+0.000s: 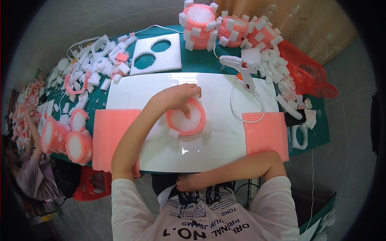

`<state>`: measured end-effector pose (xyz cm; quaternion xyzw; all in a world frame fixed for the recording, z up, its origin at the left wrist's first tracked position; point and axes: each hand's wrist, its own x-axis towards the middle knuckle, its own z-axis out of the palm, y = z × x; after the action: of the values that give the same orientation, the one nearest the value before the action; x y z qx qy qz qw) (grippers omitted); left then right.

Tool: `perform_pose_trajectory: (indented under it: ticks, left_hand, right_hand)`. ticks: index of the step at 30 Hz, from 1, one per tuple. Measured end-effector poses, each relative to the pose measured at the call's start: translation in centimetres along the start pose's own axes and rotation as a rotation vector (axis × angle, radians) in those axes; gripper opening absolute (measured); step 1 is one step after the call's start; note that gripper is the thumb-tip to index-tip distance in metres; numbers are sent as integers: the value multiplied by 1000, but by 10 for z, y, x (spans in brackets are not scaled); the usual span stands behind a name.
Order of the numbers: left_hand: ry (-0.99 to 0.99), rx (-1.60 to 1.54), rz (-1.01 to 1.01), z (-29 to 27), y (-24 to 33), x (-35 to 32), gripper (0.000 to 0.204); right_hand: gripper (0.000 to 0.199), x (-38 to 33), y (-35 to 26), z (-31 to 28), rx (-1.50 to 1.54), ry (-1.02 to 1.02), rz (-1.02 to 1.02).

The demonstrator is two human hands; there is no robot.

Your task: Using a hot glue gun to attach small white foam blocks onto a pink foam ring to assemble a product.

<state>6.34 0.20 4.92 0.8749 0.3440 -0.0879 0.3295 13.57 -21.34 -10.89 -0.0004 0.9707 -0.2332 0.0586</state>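
Right now I have the left hand (pixel 180 98) over the round pink-rimmed foam piece (pixel 202 120), which sits near the middle of the glossy white board (pixel 217 150). Its thumb reaches across the rim onto the white centre, and its fingers bend down at the far side; from this view I can't tell whether they grip or only rest there. White foam blocks (pixel 173 133) stand against the rim. I see the right hand (pixel 185 183) loosely curled by the lap, off the board; whether anything is inside it, I can't tell. A white glue gun (pixel 237 64) lies beyond the piece, to its right, and pink foam sheets (pixel 110 138) lie at both sides.
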Motion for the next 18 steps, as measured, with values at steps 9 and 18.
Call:
perform_pose_trajectory:
  ticks: [9,18]
  left_hand:
    - [-7,4,1,1,-1,0,58]
    - [8,16,29,1,-2,1,57]
  right_hand:
    - [14,6,-4,-2,-55,-182,69]
    - [14,2,-5,-12,-35,-165,48]
